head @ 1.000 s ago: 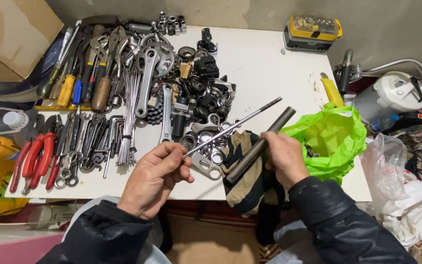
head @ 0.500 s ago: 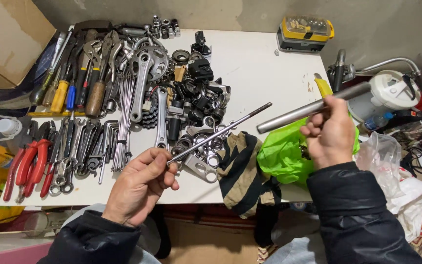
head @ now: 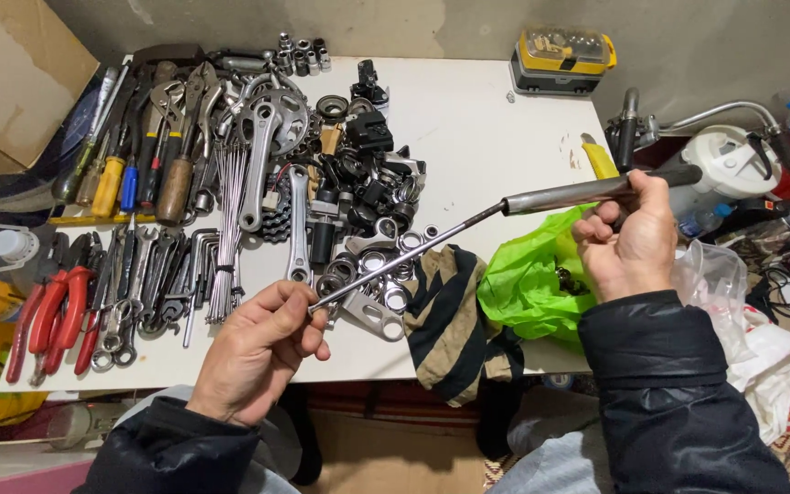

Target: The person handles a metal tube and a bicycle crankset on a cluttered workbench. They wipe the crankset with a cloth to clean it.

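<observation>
Over the white table (head: 496, 119) with its heap of tools, the right hand (head: 633, 242) has its fingers clamped on a grey metal tube (head: 587, 192). The left hand (head: 262, 348) pinches a thin steel rod (head: 404, 256), whose far tip meets the tube's open end.

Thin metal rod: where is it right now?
Head view, centre: the thin metal rod slants above the table, lower end pinched in the left hand, upper tip meeting the mouth of the grey tube held by the right hand, over the striped cloth.
</observation>
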